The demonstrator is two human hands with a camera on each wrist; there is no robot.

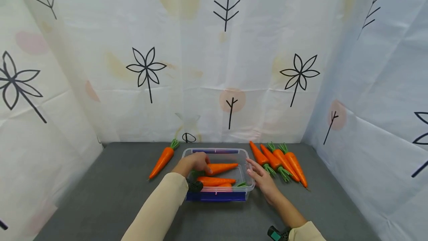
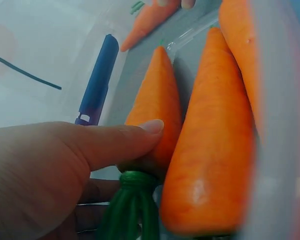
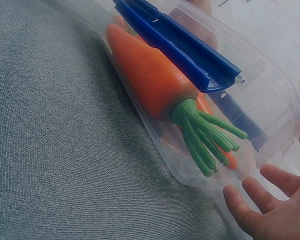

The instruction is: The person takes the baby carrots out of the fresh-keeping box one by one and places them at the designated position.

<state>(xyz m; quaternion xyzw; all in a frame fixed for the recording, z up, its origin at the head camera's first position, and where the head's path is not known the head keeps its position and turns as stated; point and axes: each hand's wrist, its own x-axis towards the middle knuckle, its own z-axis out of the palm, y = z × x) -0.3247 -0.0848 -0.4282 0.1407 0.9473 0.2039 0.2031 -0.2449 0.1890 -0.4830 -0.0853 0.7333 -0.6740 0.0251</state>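
A clear plastic box [image 1: 251, 187] with blue latches [image 1: 215, 196] stands mid-table with several orange carrots inside. My left hand [image 1: 197, 162] reaches in over its left side and grips a carrot [image 1: 223, 168] near its green top, thumb across the orange body in the left wrist view [image 2: 152, 107]. Beside that one lies a second carrot [image 2: 210, 145]. Through the front wall, the right wrist view shows a carrot [image 3: 150, 75] with its green stems to the right. At the box's right end is my right hand [image 1: 265, 183], fingers extended, fingertips right at the rim.
Several carrots [image 1: 294, 164] lie side by side on the grey table [image 1: 110, 189] to the right of the box. A single carrot [image 1: 162, 162] lies to its left. Patterned white curtains [image 1: 200, 66] hang behind and along both sides.
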